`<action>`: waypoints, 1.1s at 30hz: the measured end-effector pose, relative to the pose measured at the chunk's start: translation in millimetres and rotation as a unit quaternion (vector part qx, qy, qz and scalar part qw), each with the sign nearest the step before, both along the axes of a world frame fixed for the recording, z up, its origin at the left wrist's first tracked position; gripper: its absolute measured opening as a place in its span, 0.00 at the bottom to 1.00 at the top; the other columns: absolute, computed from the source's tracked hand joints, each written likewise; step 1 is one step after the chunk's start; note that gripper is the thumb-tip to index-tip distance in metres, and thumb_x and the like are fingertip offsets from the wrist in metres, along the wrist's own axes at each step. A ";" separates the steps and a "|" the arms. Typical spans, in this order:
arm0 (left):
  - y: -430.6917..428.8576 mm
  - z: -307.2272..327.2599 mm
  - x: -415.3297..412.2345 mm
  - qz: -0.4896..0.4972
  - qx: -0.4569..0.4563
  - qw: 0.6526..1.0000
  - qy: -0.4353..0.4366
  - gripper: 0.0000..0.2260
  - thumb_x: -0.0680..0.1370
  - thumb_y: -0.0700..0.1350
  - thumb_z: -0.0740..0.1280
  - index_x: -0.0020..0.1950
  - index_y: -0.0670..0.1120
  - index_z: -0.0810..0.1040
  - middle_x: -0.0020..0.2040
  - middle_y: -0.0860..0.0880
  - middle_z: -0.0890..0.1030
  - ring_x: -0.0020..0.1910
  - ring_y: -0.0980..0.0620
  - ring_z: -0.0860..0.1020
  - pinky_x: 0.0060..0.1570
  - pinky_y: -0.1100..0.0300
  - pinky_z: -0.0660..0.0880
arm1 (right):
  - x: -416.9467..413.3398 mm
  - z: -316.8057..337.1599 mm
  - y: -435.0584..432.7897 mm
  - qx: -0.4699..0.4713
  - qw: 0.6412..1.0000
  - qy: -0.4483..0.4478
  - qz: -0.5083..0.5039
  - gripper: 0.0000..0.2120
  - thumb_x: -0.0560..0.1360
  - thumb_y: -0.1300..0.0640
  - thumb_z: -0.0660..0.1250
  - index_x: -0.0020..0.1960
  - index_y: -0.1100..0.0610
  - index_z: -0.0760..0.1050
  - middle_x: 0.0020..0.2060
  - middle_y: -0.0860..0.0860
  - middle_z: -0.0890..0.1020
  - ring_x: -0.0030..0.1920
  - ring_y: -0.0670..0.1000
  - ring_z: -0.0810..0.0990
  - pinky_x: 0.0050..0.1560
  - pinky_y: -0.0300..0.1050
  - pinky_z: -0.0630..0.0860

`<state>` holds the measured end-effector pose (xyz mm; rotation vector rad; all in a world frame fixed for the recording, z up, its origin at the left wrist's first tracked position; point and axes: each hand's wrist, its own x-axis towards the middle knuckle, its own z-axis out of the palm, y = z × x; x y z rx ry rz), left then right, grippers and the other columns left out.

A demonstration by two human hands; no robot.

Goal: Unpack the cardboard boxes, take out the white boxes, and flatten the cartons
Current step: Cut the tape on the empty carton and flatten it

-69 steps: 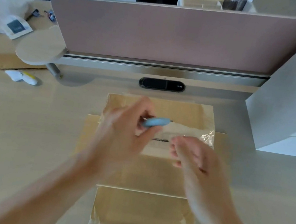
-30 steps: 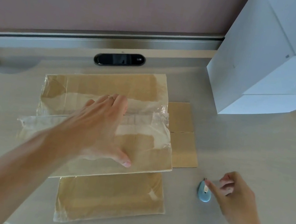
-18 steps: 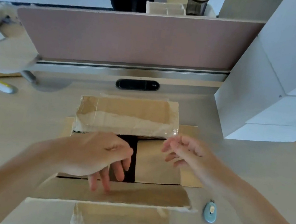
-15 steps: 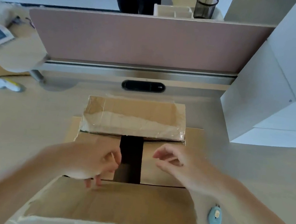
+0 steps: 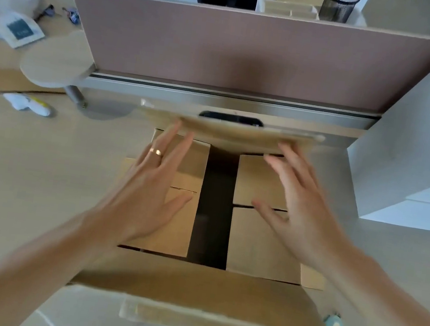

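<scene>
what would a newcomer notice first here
The left hand and right hand fill the centre, fingers spread, at the raised far flap of an open cardboard carton. A dark gap runs between its inner flaps. White boxes stand at the right; a small blue cutter lies by the carton's near right corner.

Single view only: the head camera is sitting above the near edge of the worktop (image 5: 23, 190), looking forward and steeply down. It is working at close range, so the open carton (image 5: 190, 284) is filling the lower centre, with the left grip (image 5: 145, 194) and right grip (image 5: 304, 212) lying across the frame from the bottom corners. The wide lens is bending the margins and also taking in the pink divider panel (image 5: 224, 52) straight ahead, the white boxes (image 5: 421, 138) at the right edge, and a strip of room beyond the panel along the top.
</scene>
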<state>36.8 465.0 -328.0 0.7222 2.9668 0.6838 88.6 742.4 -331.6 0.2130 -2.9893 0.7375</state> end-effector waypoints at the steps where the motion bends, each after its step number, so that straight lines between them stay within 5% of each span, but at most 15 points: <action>1: 5.6 2.4 -12.6 0.005 -0.007 1.000 0.002 0.48 0.76 0.55 0.75 0.85 0.56 0.45 0.84 0.57 0.37 0.83 0.50 0.47 0.75 0.49 0.57 | -14.4 2.7 1.3 0.014 1.000 0.003 -0.007 0.34 0.79 0.35 0.59 0.81 0.48 0.58 0.84 0.43 0.49 0.83 0.46 0.44 0.80 0.55 0.54; 5: 20.4 3.9 -49.0 -0.081 -0.140 0.986 -0.032 0.54 0.70 0.64 0.77 0.84 0.58 0.45 0.84 0.52 0.39 0.83 0.46 0.46 0.80 0.40 0.56 | -55.9 -0.5 1.3 0.062 0.993 -0.093 -0.024 0.41 0.79 0.35 0.64 0.84 0.49 0.51 0.84 0.50 0.41 0.83 0.52 0.38 0.83 0.59 0.48; 8: 25.3 -6.5 -54.4 -0.202 -0.282 0.936 -0.065 0.52 0.68 0.76 0.69 0.83 0.64 0.44 0.84 0.54 0.37 0.83 0.48 0.37 0.79 0.31 0.46 | -58.1 -15.7 -8.6 0.123 0.979 -0.163 0.010 0.48 0.74 0.27 0.64 0.84 0.44 0.46 0.82 0.51 0.32 0.81 0.55 0.30 0.82 0.64 0.41; 13: 22.7 -15.8 -47.6 -0.220 -0.349 0.903 -0.118 0.40 0.69 0.80 0.60 0.77 0.65 0.65 0.83 0.53 0.34 0.81 0.48 0.30 0.75 0.25 0.42 | -37.6 -37.1 -21.1 0.194 0.952 -0.204 0.119 0.53 0.65 0.19 0.63 0.82 0.37 0.48 0.80 0.46 0.28 0.79 0.57 0.25 0.77 0.73 0.34; 19: 22.9 0.2 -33.3 -0.146 -0.231 0.956 -0.107 0.24 0.74 0.76 0.59 0.59 0.62 0.73 0.85 0.51 0.45 0.84 0.46 0.44 0.76 0.35 0.63 | -31.3 -12.8 -16.3 0.219 0.945 -0.187 0.152 0.36 0.70 0.20 0.59 0.72 0.37 0.67 0.83 0.47 0.35 0.82 0.59 0.32 0.77 0.76 0.43; 23: 14.4 19.7 -25.3 -0.063 -0.069 0.994 -0.060 0.10 0.76 0.58 0.72 0.48 0.62 0.71 0.84 0.50 0.56 0.76 0.44 0.69 0.57 0.55 0.77 | -29.4 16.4 -19.1 0.098 0.984 -0.125 0.082 0.29 0.66 0.18 0.59 0.57 0.37 0.65 0.82 0.45 0.48 0.83 0.56 0.50 0.72 0.61 0.72; 26: 1.5 34.7 -30.8 0.020 0.029 0.995 -0.095 0.34 0.73 0.36 0.73 0.67 0.68 0.66 0.80 0.52 0.63 0.74 0.44 0.70 0.60 0.57 0.70 | -22.2 24.5 -9.4 0.022 0.997 -0.071 0.018 0.23 0.71 0.27 0.66 0.59 0.35 0.63 0.82 0.46 0.52 0.75 0.53 0.70 0.56 0.38 0.74; 28: -6.8 43.0 -34.9 0.104 0.061 0.978 -0.170 0.46 0.75 0.33 0.70 0.79 0.68 0.52 0.79 0.49 0.66 0.74 0.42 0.70 0.65 0.49 0.74 | -12.1 23.5 -1.2 0.003 0.998 -0.064 -0.022 0.34 0.73 0.42 0.76 0.71 0.33 0.59 0.83 0.47 0.49 0.66 0.52 0.79 0.53 0.35 0.77; 31: -11.2 46.7 -37.1 0.191 0.043 0.941 -0.276 0.39 0.81 0.36 0.66 0.84 0.57 0.50 0.80 0.46 0.65 0.75 0.38 0.69 0.69 0.43 0.73 | 6.1 16.6 -4.2 0.043 0.994 -0.080 -0.062 0.53 0.72 0.43 0.77 0.80 0.30 0.40 0.84 0.46 0.49 0.63 0.54 0.83 0.50 0.38 0.81; 33: -6.4 46.4 -34.7 0.183 -0.004 0.941 -0.285 0.33 0.83 0.38 0.63 0.84 0.53 0.53 0.79 0.44 0.68 0.74 0.39 0.70 0.66 0.49 0.72 | 12.4 8.3 -13.6 0.106 0.991 -0.076 -0.027 0.54 0.76 0.43 0.74 0.80 0.34 0.32 0.84 0.49 0.38 0.74 0.56 0.74 0.57 0.40 0.79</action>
